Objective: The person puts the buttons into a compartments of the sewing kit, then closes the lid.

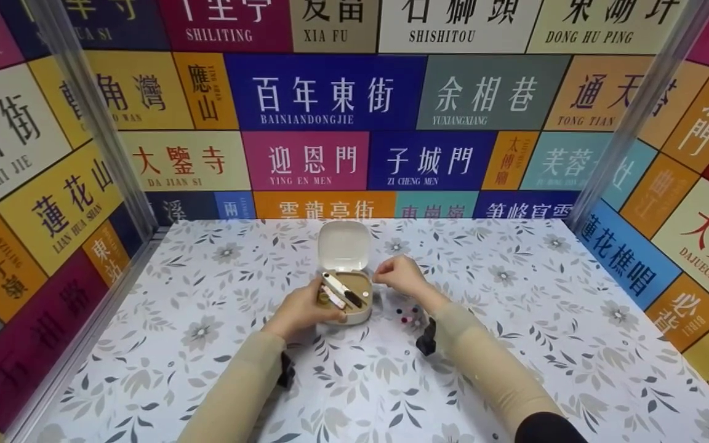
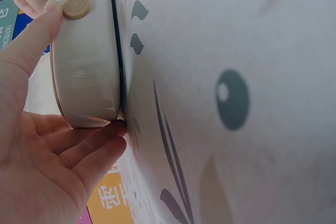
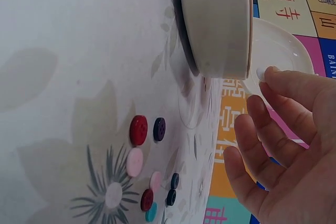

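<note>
A small white box [image 1: 354, 314] stands mid-table with its lid [image 1: 344, 246] tipped up at the back. Its tan inside holds a white tool with a black tip [image 1: 342, 289] and other small items. My left hand [image 1: 305, 307] grips the box's left side, thumb along the wall [image 2: 84, 72] and fingers [image 2: 100, 140] at its base. My right hand [image 1: 391, 277] hovers just right of the box [image 3: 215, 22] and pinches a small white button [image 3: 261, 73] at the index fingertip. Several loose coloured buttons [image 3: 139, 129] lie on the cloth below that hand.
The floral tablecloth [image 1: 514, 344] covers the whole table. Walls of coloured sign panels [image 1: 330, 92] close in the back and both sides, with metal posts [image 1: 99, 117] at the back corners. The loose buttons [image 1: 407, 315] lie right of the box's front.
</note>
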Demonstrator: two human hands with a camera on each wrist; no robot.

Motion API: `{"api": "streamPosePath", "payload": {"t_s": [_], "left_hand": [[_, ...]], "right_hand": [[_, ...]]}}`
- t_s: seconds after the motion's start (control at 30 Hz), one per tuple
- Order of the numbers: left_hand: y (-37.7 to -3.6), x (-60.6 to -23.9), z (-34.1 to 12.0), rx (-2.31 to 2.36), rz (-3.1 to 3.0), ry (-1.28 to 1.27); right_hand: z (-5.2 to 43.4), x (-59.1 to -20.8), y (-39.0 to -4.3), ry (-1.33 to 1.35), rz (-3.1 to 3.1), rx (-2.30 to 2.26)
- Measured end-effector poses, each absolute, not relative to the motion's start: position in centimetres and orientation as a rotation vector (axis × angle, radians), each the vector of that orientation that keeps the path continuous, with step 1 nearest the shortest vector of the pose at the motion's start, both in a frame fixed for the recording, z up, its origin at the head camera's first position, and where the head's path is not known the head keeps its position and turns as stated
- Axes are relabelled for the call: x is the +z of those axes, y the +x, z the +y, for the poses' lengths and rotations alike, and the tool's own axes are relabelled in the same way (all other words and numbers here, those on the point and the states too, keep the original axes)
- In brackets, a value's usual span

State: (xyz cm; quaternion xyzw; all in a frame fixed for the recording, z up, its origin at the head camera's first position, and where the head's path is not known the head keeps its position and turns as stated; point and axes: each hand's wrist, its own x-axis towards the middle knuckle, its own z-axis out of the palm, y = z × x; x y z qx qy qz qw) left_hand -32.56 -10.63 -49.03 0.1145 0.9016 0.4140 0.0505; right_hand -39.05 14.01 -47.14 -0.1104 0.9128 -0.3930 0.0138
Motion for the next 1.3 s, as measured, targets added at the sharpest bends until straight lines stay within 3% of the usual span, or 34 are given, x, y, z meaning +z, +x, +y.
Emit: {"api": "streamPosePath", "payload": {"t_s": [1.3], "left_hand": [[-32.4, -49.2, -10.7, 1.3, 2.733, 0.351]], "right_hand": [[12.3, -48.2, -38.7, -0.433, 2.799, -1.206]]}}
